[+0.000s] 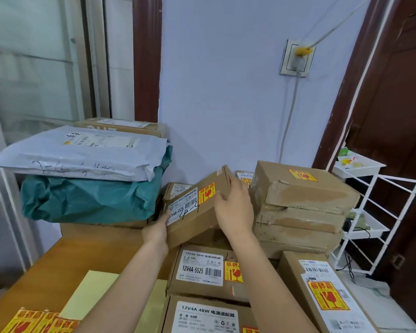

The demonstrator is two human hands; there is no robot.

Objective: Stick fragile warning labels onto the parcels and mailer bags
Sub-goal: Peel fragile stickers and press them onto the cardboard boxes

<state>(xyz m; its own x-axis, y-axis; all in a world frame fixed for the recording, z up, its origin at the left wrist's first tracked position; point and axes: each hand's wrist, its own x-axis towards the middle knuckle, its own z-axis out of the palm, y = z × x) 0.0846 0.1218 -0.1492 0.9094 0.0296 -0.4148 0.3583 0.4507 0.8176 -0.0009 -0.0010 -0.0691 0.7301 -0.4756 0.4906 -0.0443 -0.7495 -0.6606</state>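
A flat brown parcel with a white 12V4A-5525 label and a yellow-red fragile sticker is tilted above the stack in the middle. My left hand grips its near left corner. My right hand holds its right side, fingers over the top edge. Two similar labelled boxes lie below it, each with a fragile sticker. Loose fragile labels lie at the bottom left on the wooden table. A white mailer bag rests on a green mailer bag at the left.
A stack of battered brown parcels stands at the right, the top one stickered. Another labelled box lies at the lower right. Yellow backing sheets lie on the table. A white wire rack stands by the dark door.
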